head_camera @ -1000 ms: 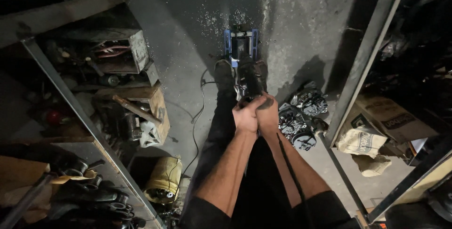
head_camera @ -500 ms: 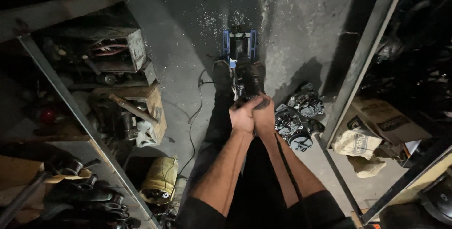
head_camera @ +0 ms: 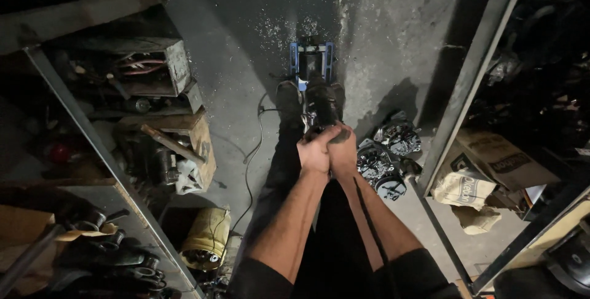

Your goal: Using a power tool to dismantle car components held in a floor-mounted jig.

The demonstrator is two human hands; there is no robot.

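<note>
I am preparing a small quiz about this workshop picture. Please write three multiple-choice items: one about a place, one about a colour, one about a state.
1. Where do the round metal machine parts lie?
A. on the left shelf
B. on the floor beside the right hand
C. on top of the blue frame

2. What colour is the frame on the floor ahead of the hands?
A. blue
B. red
C. green

3. How are the two hands placed?
A. far apart
B. one is raised overhead
C. pressed together around one dark handle

Answers:
1. B: the parts sit on the concrete floor, just right of the right hand.
2. A: its side rails show blue against the grey floor.
3. C: the left hand and the right hand touch, closed on the dark handle.
</note>
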